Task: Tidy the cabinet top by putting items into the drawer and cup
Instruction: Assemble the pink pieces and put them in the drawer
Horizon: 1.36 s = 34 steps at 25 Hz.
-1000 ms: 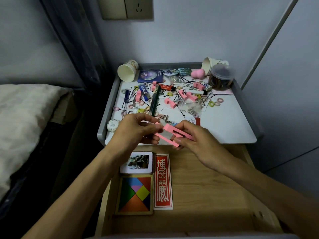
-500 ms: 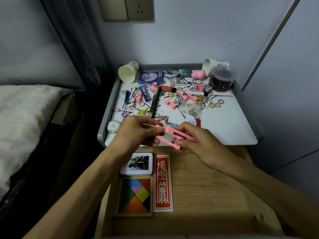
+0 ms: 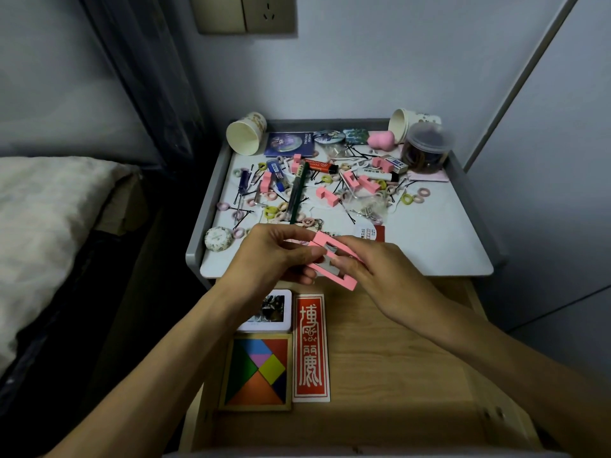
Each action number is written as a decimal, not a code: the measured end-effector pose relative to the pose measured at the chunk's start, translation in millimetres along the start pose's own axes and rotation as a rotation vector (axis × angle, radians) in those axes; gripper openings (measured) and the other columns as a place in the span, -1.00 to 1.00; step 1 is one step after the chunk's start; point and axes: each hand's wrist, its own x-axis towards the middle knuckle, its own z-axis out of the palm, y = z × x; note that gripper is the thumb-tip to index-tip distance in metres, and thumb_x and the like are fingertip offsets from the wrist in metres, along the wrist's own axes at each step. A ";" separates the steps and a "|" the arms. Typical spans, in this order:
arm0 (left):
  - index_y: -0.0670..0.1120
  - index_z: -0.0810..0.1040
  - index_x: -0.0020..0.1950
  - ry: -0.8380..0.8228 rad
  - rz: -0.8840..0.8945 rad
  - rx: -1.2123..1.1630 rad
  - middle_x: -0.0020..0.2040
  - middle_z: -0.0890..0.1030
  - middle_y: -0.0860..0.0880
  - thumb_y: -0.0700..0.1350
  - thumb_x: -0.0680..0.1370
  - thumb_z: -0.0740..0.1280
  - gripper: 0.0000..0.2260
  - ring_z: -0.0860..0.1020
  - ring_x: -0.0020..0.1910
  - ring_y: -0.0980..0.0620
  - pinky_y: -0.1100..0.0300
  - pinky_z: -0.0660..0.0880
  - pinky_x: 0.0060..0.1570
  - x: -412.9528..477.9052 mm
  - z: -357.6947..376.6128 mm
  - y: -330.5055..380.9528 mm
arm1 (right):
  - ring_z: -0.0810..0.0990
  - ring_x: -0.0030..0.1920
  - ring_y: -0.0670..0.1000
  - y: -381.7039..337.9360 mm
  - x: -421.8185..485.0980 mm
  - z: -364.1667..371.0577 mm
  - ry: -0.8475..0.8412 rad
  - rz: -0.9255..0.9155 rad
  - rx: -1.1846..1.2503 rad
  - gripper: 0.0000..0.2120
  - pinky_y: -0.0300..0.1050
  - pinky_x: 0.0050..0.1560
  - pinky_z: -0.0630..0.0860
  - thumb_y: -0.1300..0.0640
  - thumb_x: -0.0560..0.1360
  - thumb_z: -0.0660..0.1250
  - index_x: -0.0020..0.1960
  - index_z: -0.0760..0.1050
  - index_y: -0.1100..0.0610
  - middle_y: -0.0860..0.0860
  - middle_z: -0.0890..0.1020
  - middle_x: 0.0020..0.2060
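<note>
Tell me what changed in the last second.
Little. The left hand and right hand kept gripping the pink pieces, shifting them slightly nearer the drawer; nothing was let go. The clutter on the cabinet top and the tangram stayed put.

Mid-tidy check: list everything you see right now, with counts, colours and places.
Paper cups: two, cream, on their sides, cabinet top's back corners.
Jar: one, clear, lidded, back right.
Makeup sponge: one, pink, beside the right cup.
Pen: one, green, mid-clutter.
Loose blocks: several, pink, mid-clutter.
Hair ties: many, pastel, scattered.
Tangram: one, multicolour, drawer left.
Card: one, red, beside the tangram.
Drawer: one, pale wood, open.
Cabinet top: one, white, grey rim.
Pink frame: one, held above the cabinet's front edge.
Left hand, right hand: both pinch the pink frame.
</note>
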 end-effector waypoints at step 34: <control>-0.24 0.66 -0.01 0.101 -0.065 -0.172 -0.19 0.70 -0.18 -0.30 0.50 0.39 -0.90 0.62 -0.39 0.03 0.26 0.59 -0.33 -1.4 -2.8 -0.3 | 0.53 0.11 -0.12 10.1 -4.1 7.3 0.308 -0.182 -0.195 -0.45 -0.41 0.02 0.51 0.11 0.32 0.59 0.24 0.46 0.14 0.00 0.57 0.11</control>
